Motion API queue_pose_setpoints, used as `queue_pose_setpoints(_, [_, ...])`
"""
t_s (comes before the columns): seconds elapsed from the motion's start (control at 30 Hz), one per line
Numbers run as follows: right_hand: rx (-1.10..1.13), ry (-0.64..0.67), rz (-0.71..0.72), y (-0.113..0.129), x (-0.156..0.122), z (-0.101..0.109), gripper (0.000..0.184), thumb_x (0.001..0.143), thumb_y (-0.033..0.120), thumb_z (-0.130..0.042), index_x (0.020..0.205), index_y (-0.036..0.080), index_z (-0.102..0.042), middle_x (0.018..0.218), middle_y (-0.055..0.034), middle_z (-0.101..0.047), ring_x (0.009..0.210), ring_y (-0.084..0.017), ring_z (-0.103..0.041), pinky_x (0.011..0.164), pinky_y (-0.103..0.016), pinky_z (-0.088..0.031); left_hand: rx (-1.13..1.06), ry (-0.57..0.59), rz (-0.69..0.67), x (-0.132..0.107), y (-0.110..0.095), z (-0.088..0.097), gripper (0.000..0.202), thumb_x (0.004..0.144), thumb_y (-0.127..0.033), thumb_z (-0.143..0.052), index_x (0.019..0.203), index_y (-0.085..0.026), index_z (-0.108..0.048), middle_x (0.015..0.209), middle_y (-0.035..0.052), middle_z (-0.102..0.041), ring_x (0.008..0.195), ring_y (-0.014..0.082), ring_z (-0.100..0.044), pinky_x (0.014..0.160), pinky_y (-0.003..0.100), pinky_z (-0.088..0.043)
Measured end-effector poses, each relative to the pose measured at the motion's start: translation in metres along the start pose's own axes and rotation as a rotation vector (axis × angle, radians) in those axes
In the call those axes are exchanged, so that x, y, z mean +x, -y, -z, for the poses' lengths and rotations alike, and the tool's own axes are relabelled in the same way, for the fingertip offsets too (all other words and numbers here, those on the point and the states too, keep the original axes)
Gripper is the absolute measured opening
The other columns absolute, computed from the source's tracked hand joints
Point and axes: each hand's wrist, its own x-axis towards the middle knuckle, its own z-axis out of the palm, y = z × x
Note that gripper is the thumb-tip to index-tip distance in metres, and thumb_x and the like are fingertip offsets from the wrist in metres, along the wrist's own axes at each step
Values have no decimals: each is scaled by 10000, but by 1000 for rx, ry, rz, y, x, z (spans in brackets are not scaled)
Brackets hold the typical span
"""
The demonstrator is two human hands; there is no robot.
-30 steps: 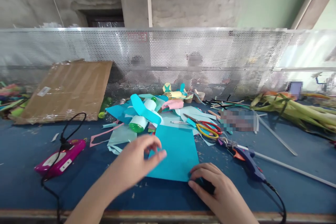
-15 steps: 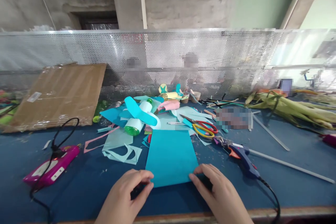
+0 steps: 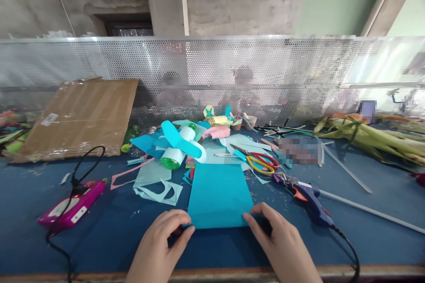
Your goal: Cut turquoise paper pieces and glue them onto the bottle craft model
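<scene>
A teal sheet of paper [image 3: 219, 194] lies flat on the blue table [image 3: 381, 239] in front of me. My left hand [image 3: 164, 241] pinches its near left corner. My right hand [image 3: 277, 241] pinches its near right corner. Behind the sheet sits a heap of paper scraps [image 3: 156, 183] and a craft piece of green-capped bottles with blue paper blades [image 3: 179, 143].
Red and yellow scissors [image 3: 260, 161] and a blue glue gun [image 3: 310, 199] with its cable lie right of the sheet. A pink device [image 3: 71, 205] on a black cord is at left, brown cardboard [image 3: 79, 117] behind it. Green stalks [image 3: 372, 139] lie far right. A perforated metal screen [image 3: 299, 70] closes the back.
My left hand came down from the sheet's left edge to its near left corner. The sheet has turned square to the table edge. My right hand stayed at the near right corner.
</scene>
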Motion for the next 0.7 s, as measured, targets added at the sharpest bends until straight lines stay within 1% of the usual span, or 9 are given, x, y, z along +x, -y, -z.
queue_pose_setpoints(0.07, [34,51,-35,0,0,5,279,894,508,-498,807,249,-552,679,3,-664,541,-154,-632,454,-218,-462,-2,-5,23,3,-5,-1,202,906,-387,-500,859,-258,-649,950,51,-707,716,186,-669,592,247,-542])
queue_pose_setpoints(0.13, [76,119,-60,-1,0,10,222,879,465,-534,849,247,-562,777,-16,-695,677,-166,-680,540,-216,-499,3,-26,44,5,-9,-2,216,905,-396,-489,848,-251,-637,883,52,-694,685,188,-653,578,261,-528])
queue_pose_setpoints(0.2, [89,157,-68,-2,0,13,174,879,414,-534,892,243,-564,823,-28,-698,747,-176,-688,601,-229,-514,-1,-33,62,5,-11,-3,235,909,-410,-469,869,-249,-635,823,49,-673,654,183,-638,553,262,-512])
queue_pose_setpoints(0.3, [39,114,-78,-4,0,12,144,873,377,-522,908,241,-558,785,-31,-663,710,-185,-663,558,-241,-492,-1,-28,83,4,-12,-4,262,912,-428,-450,886,-249,-640,801,46,-651,621,173,-623,518,254,-493])
queue_pose_setpoints(0.4, [-27,74,-87,-6,-1,8,159,863,394,-533,895,241,-554,754,-26,-613,674,-186,-624,536,-249,-472,11,-39,103,3,-12,-5,259,892,-445,-473,886,-244,-636,793,44,-638,632,177,-626,531,260,-501])
queue_pose_setpoints(0.5, [-64,61,-88,-7,-2,5,183,858,415,-547,905,238,-541,777,-32,-599,717,-200,-609,563,-266,-467,5,-55,126,2,-12,-6,253,874,-447,-489,945,-240,-617,780,41,-630,667,187,-634,556,268,-513])
queue_pose_setpoints(0.57, [-73,39,-82,-8,-2,4,197,858,423,-551,913,236,-527,788,-34,-592,762,-212,-606,607,-282,-473,3,-62,139,3,-13,-7,255,871,-439,-489,981,-238,-602,777,37,-628,675,186,-636,564,267,-512])
queue_pose_setpoints(0.7, [-82,10,-78,-6,-2,2,185,871,405,-539,932,236,-498,780,-22,-574,790,-216,-598,673,-306,-474,35,-51,146,2,-13,-9,274,886,-448,-468,1010,-233,-585,772,33,-615,667,183,-630,552,263,-498])
